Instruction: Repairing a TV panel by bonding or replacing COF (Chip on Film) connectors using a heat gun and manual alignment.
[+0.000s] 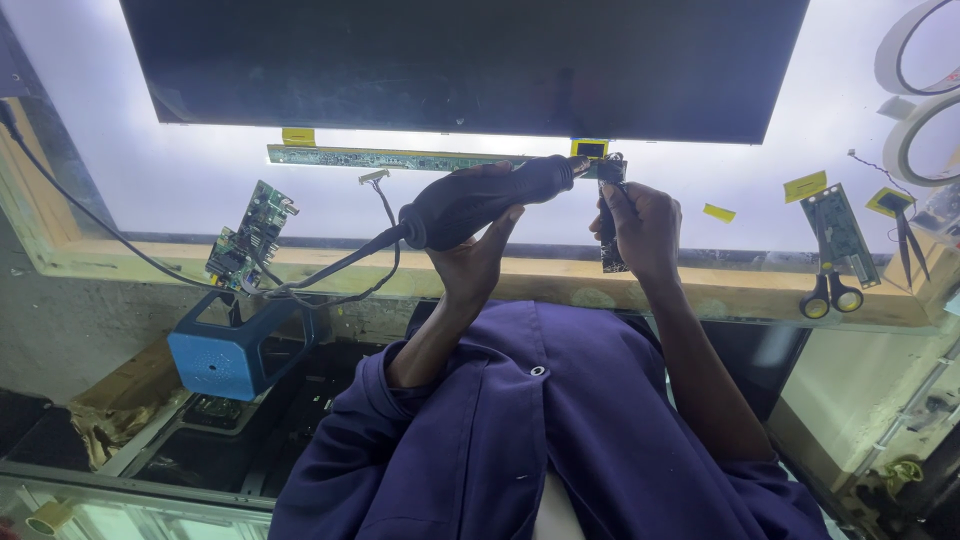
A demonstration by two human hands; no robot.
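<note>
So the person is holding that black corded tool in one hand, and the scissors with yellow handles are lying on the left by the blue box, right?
Not quite. The head view shows the scissors on the right, by a green circuit board; the blue box is at the left. The left hand does hold the black corded tool.

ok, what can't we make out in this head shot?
Head view only:
- Tip of the black tool in the left hand: hidden by the right hand and its small dark board.
- Tape rolls: cut by the right edge.
- Green circuit board parts: too small.
</note>
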